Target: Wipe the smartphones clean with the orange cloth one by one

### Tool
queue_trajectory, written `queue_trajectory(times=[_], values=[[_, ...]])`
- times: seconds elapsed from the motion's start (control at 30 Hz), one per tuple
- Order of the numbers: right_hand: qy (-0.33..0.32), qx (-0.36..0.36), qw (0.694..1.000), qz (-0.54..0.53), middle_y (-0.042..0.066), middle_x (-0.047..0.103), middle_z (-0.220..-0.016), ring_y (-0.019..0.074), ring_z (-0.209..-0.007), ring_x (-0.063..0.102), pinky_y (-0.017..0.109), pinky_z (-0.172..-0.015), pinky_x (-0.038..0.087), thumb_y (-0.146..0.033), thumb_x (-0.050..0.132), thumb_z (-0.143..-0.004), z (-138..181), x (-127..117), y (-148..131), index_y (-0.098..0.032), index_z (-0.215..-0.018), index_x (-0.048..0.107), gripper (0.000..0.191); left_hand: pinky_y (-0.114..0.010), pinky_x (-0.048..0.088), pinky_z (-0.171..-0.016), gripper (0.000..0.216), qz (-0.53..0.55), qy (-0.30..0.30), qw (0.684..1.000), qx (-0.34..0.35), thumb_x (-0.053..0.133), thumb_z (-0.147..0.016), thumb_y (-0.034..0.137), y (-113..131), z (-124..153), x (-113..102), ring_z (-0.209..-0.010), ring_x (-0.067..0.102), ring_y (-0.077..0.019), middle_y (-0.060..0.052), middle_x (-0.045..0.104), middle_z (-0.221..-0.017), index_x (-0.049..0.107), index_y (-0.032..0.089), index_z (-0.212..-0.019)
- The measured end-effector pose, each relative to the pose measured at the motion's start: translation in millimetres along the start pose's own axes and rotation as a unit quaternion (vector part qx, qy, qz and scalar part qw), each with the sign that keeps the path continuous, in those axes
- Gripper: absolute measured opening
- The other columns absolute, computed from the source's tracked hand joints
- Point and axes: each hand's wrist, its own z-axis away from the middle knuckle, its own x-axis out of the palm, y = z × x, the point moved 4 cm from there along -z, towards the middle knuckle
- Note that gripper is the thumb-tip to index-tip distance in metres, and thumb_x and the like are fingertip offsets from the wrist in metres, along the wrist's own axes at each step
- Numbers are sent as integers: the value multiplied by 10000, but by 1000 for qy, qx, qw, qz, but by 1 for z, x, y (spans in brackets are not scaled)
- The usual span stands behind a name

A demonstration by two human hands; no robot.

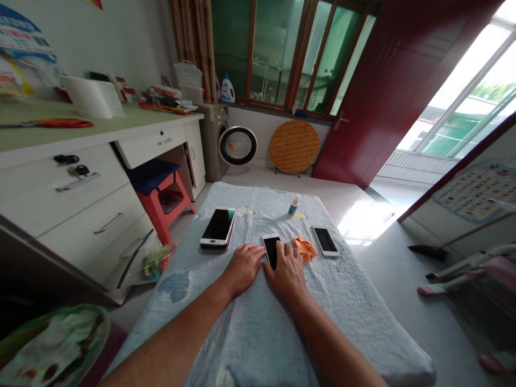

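Observation:
A white phone (272, 248) with a dark screen lies face up on a table covered with a light blue cloth (258, 333). My left hand (243, 267) rests flat beside the phone's left edge, fingers stretched out and touching it. Over the phone's lower right part, my right hand (287, 271) lies on the screen with fingers extended. An orange wiping cloth (305, 248) lies crumpled just right of my right hand. A larger phone (218, 227) sits on top of another device to the left. One more white phone (325, 241) lies to the right.
A small spray bottle (293, 206) and a yellow scrap (299, 215) stand at the table's far end. A white desk with drawers (80, 188) and a red stool (167, 200) are at left. A washing machine (226, 142), round wooden board (294, 145) and red door (399, 80) are behind.

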Motion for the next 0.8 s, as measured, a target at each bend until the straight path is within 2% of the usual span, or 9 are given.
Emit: queue_trajectory(times=[0.13, 0.33, 0.53, 0.67, 0.8], values=[[-26, 11, 1000, -6, 140, 584, -1025, 303, -983, 503, 410, -870, 361, -401, 593, -810, -3, 5, 1, -163, -1221, 530, 479, -422, 390, -1054, 350, 4, 2, 1000, -1, 545, -889, 168, 0, 0, -1, -1180, 529, -234, -55, 630, -1269, 607, 228, -1228], [-7, 26, 999, -20, 109, 581, -977, 286, -971, 484, 393, -862, 363, -286, 596, -745, -6, 2, 5, -199, -1173, 551, 439, -434, 364, -1088, 411, 2, 5, 1000, -15, 535, -856, 140, 0, 0, -1, -1225, 512, -238, -66, 607, -1304, 582, 211, -1259], [42, 5, 997, -72, 101, 579, -1053, 280, -988, 488, 399, -887, 382, -301, 629, -693, -7, -24, 16, -206, -1222, 557, 543, -471, 319, -1115, 401, -41, 0, 999, -31, 535, -879, 191, -6, 2, 10, -1293, 462, -261, -115, 561, -1359, 555, 167, -1279], [102, 13, 991, -83, 110, 598, -1086, 269, -984, 513, 409, -914, 385, -352, 602, -720, -26, -53, 58, -179, -1215, 570, 525, -484, 279, -1134, 401, -55, -8, 998, -33, 550, -890, 228, -8, 4, 14, -1328, 426, -262, -104, 521, -1406, 546, 178, -1287], [121, 99, 988, -20, 126, 631, -1022, 260, -941, 542, 401, -904, 379, -335, 607, -696, -50, -62, 125, -141, -1180, 601, 522, -482, 276, -1131, 411, -54, -21, 997, -42, 552, -899, 262, -8, 3, 13, -1334, 423, -257, -101, 517, -1412, 536, 191, -1304]])
